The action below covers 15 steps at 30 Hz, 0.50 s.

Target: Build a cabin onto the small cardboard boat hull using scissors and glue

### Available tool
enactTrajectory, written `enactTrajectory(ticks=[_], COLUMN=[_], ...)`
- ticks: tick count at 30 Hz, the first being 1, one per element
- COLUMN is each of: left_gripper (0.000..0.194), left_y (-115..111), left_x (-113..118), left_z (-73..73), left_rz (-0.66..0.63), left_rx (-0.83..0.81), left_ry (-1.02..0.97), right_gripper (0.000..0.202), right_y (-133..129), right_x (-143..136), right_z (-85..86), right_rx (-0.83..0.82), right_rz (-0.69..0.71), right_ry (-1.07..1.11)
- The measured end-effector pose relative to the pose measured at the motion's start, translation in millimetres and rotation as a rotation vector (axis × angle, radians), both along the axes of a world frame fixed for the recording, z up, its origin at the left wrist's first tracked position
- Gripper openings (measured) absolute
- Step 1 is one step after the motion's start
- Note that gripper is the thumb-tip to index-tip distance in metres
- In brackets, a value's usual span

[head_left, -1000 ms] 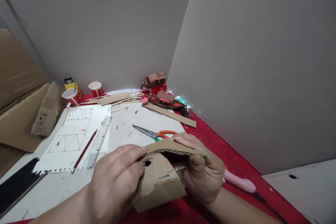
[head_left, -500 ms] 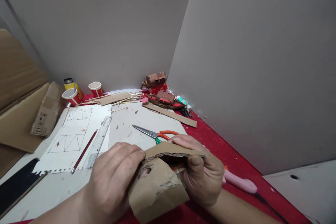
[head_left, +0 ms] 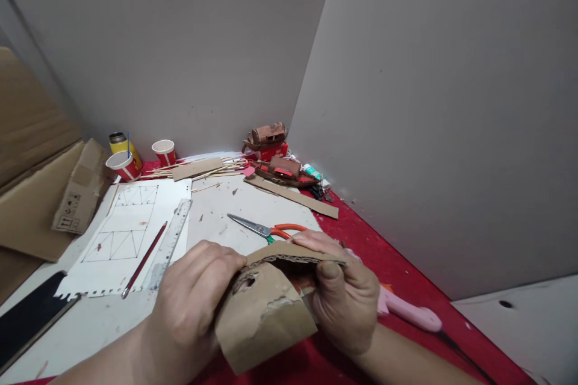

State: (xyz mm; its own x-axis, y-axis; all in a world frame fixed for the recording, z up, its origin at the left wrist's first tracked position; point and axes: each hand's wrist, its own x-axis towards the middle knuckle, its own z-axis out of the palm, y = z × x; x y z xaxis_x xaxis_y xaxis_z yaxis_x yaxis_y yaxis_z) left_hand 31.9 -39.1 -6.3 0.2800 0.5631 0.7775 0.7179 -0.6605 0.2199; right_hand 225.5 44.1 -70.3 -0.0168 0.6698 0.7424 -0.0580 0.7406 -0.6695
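Observation:
A bent piece of cardboard (head_left: pixel 266 319) is held between both hands, close in front of me. Its corrugated edge faces me, and a torn patch and a small hole show on its lower flap. My left hand (head_left: pixel 194 295) is closed round the left side, its thumb hidden behind the flap. On the right side, my right hand (head_left: pixel 345 295) pinches the upper layer, thumb beneath the edge and fingers over the top. Just beyond the cardboard lie scissors (head_left: pixel 257 227) with orange and green handles, partly covered by it.
A paper with drawn truss figures (head_left: pixel 130 216), a pencil (head_left: pixel 144 258) and a clear ruler (head_left: pixel 174 240) lie left. Behind are paper cups (head_left: pixel 164 153), thin sticks (head_left: pixel 212 173) and model boats (head_left: pixel 284 171). A pink glue gun (head_left: pixel 409 310) lies right; cardboard boxes (head_left: pixel 40 204) stand far left.
The cardboard has shifted slightly left and up, its lower flap tilting a little. Both hands keep their grip, and the right hand has moved slightly left with it.

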Motion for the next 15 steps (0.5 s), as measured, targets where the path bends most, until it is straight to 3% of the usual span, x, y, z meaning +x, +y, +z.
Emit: enactTrajectory(ticks=[5, 9, 13, 15], left_gripper=[0.016, 0.015, 0.012, 0.007], left_y=[2, 3, 5, 8], left_x=[1, 0, -2, -4], left_z=[1.0, -0.7, -0.4, 2.0], left_rz=[0.078, 0.030, 0.039, 0.075], left_rx=[-0.003, -0.013, -0.025, -0.117], left_ry=[-0.026, -0.009, -0.045, -0.123], right_gripper=[0.024, 0.023, 0.020, 0.022], right_y=[0, -1, -1, -1], right_x=[-1, -1, -2, -3], right_z=[3.8, 6.8, 9.4, 11.3], right_rx=[0.013, 0.011, -0.082, -0.156], right_rz=[-0.049, -0.058, -0.008, 0.044], right_ry=[0.018, 0.002, -0.049, -0.081])
